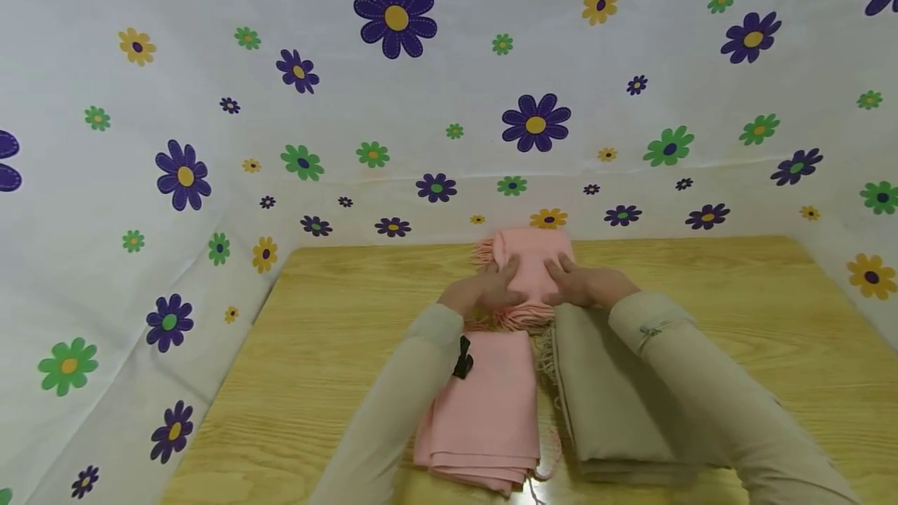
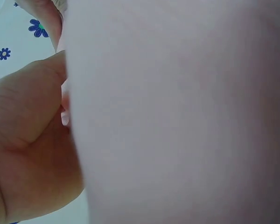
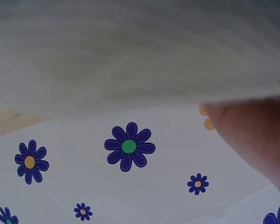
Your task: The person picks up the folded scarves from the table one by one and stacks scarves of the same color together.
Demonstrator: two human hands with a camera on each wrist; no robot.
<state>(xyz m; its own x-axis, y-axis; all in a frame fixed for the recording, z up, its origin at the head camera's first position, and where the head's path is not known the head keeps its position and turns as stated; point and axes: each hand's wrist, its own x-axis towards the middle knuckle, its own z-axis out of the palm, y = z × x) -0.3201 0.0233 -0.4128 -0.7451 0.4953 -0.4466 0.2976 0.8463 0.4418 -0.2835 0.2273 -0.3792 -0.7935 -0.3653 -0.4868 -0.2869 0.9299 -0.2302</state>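
A folded pink fringed scarf (image 1: 536, 267) lies at the back of the table, by the flowered cloth. My left hand (image 1: 487, 288) rests on its left side with the fingers spread, and my right hand (image 1: 585, 285) touches its right side in the same way. In the left wrist view, blurred pale pink fabric (image 2: 177, 112) covers most of the picture beside my left hand (image 2: 32, 126). The right wrist view has blurred greyish fabric (image 3: 130, 56) across the top, with part of my right hand (image 3: 252, 135) at the right edge.
Nearer me, a second folded pink scarf (image 1: 487, 411) lies on the wooden table (image 1: 316, 349), a small black item (image 1: 463, 358) at its upper left. To its right is a folded grey-beige fringed scarf (image 1: 617, 404), partly under my right forearm. White flowered cloth (image 1: 449, 84) walls the back and sides.
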